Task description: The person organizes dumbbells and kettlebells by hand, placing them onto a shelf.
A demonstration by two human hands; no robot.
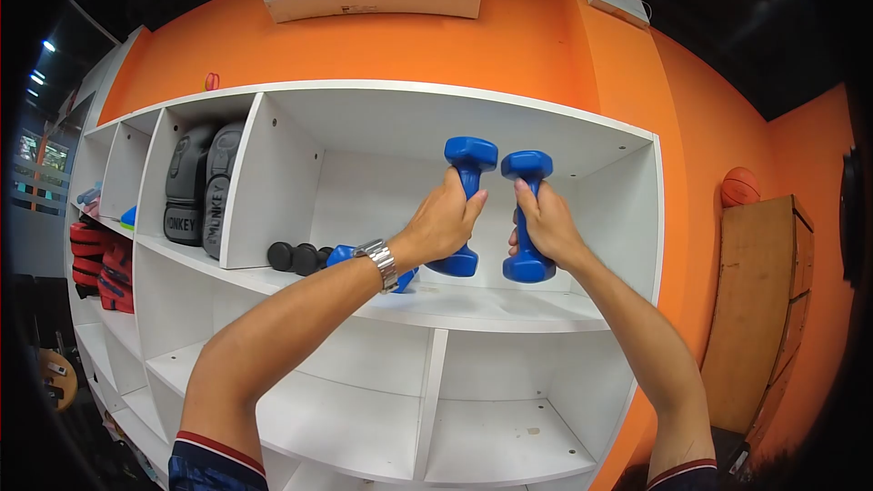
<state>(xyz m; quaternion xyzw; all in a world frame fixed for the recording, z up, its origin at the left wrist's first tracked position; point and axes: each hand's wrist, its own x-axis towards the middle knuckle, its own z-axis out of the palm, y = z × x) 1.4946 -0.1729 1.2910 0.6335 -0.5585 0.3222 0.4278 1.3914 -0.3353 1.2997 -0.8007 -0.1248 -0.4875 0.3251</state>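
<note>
My left hand [446, 216] is closed round the handle of a blue dumbbell [471, 155], which stands nearly upright. Beside it, my right hand [546, 223] grips a second blue dumbbell [527, 164], also upright with one head above the other. Both dumbbells are held side by side with a small gap between them, in front of the upper compartment of a white shelf unit [491, 309]. Behind my left wrist, another blue dumbbell [341, 255] lies on that shelf, partly hidden by my arm. Small black dumbbells [293, 257] rest to its left.
Grey boxing gloves [186, 182] stand in the compartment to the left. Red padded gear [116, 273] sits farther left. An upright divider [264, 182] separates the upper compartments. At the right, a basketball [740, 187] tops a wooden cabinet [750, 309].
</note>
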